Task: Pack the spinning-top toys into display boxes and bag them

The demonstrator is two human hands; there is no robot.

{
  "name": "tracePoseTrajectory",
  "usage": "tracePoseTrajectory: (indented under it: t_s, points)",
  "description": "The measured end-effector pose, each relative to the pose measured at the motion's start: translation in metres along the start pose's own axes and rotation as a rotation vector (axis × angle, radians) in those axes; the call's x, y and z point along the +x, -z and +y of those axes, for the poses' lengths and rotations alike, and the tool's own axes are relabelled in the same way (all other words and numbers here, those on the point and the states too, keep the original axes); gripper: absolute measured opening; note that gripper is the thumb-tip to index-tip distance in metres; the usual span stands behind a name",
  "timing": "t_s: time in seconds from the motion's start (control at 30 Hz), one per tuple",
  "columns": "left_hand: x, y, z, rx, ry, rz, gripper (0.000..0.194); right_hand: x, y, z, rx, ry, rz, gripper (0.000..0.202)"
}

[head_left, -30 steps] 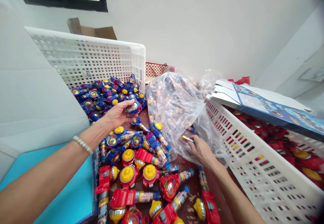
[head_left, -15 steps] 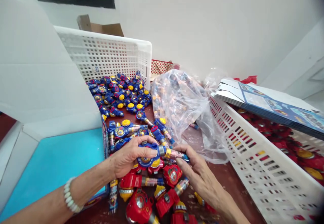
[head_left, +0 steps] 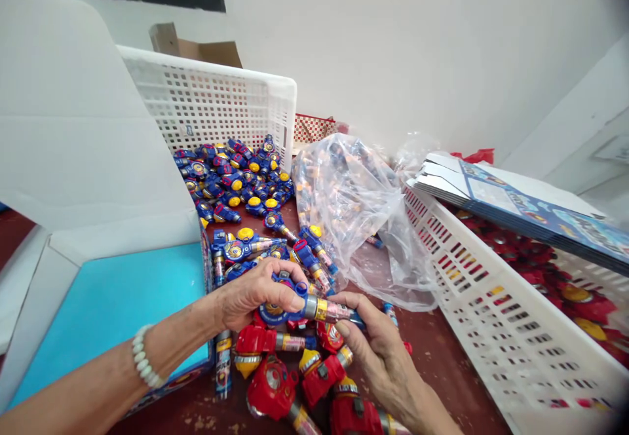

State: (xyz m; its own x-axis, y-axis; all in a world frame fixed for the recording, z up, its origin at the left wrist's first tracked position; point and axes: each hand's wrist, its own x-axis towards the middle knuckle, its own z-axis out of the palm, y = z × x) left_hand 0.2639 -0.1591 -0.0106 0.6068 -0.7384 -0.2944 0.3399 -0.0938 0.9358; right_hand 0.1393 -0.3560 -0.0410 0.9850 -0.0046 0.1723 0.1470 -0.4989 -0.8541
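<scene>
My left hand point(head_left: 258, 296) grips a blue plastic toy point(head_left: 276, 312) with a round, patterned face, thumb pressed near its grey neck. At its right end is a clear tube point(head_left: 337, 312) with a yellow band and a blue tip. My right hand point(head_left: 381, 340) pinches that tube between thumb and fingers. The tube lines up with the neck; whether it is fully seated I cannot tell. Below the hands lie several red toys point(head_left: 271, 389) with tubes. Just behind are more blue toys point(head_left: 307, 255) with tubes on the brown table point(head_left: 457, 369).
An open box point(head_left: 132, 304) with a light-blue inside stands at left. Behind it, a white crate point(head_left: 221, 104) spills blue toys. A clear plastic bag point(head_left: 351, 206) of tubes lies centre back. On the right, another white crate point(head_left: 491, 310) holds red toys, with flat printed cartons point(head_left: 531, 206) on top.
Both hands have moved slightly down with the blue toy and tube still between them. A loose tube shows behind my right hand.
</scene>
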Motion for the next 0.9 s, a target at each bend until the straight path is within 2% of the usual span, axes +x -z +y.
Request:
tracePoseTrajectory:
  t_s: [0.1, 0.2, 0.27, 0.33, 0.43, 0.5, 0.6, 0.67, 0.8, 0.9]
  points:
    - [-0.002, -0.004, 0.002, 0.153, -0.049, 0.016, 0.033, 0.002, -0.004, 0.001, 0.203, -0.150, -0.025, 0.035]
    - [-0.004, -0.007, 0.006, 0.543, -0.216, 0.028, 0.023, 0.007, -0.005, 0.004, 0.571, -0.400, -0.177, 0.040]
    - [-0.004, -0.006, 0.008, 0.666, -0.266, 0.014, 0.020, 0.009, -0.002, 0.004, 0.706, -0.470, -0.284, 0.040]
    - [-0.003, -0.002, 0.009, 0.604, -0.204, -0.017, 0.024, 0.010, 0.003, 0.001, 0.641, -0.411, -0.318, 0.039]
    - [-0.001, 0.006, 0.007, 0.389, -0.118, -0.045, 0.032, 0.010, 0.007, -0.003, 0.408, -0.265, -0.200, 0.037]
    - [0.001, 0.008, 0.006, 0.292, -0.128, -0.035, 0.032, 0.012, 0.005, -0.004, 0.402, -0.281, -0.146, 0.035]
    - [0.002, 0.009, 0.004, 0.260, -0.140, -0.018, 0.030, 0.014, 0.005, -0.003, 0.452, -0.368, -0.200, 0.043]
    - [0.003, 0.010, 0.002, 0.222, -0.114, -0.006, 0.031, 0.015, 0.007, -0.002, 0.371, -0.336, -0.200, 0.039]
    - [0.007, 0.013, -0.004, 0.092, -0.054, 0.052, 0.033, 0.019, 0.006, 0.005, 0.238, -0.195, -0.122, 0.035]
    - [0.010, 0.014, -0.006, 0.061, -0.066, 0.095, 0.033, 0.025, 0.000, 0.011, 0.335, -0.244, -0.089, 0.042]
